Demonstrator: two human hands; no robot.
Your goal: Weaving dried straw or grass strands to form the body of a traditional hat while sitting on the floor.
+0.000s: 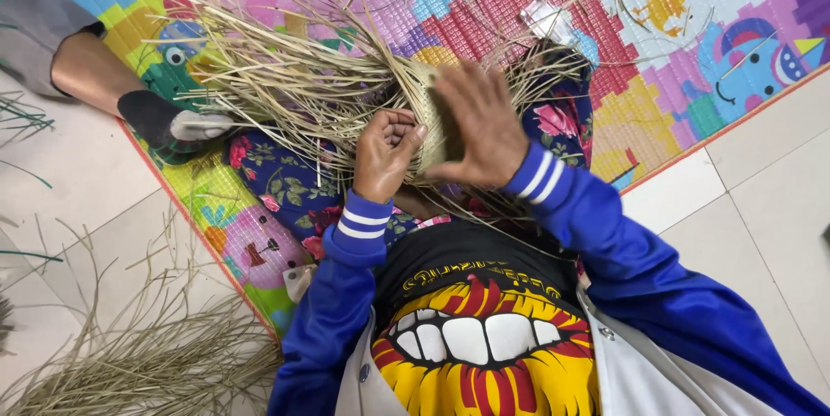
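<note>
Left hand: the left hand (383, 153) is curled into a loose fist, fingers pinching straw strands at the near edge of the woven piece (437, 126).
Right hand: the right hand (481, 122) lies flat with fingers spread, pressed on the woven piece from above.
Woven piece: held over the lap between both hands, its loose straw ends (285, 79) fanning out to the far left and behind.
Mat: the colourful play mat (692, 53) ends in an edge running diagonally at the right, with bare floor tiles (761, 208) beyond it.
Other person: a foot in a dark sock (169, 122) rests at the mat's left edge, just beside the straw ends.
Floor pile: more straw (147, 355) lies on the tiles at lower left.
</note>
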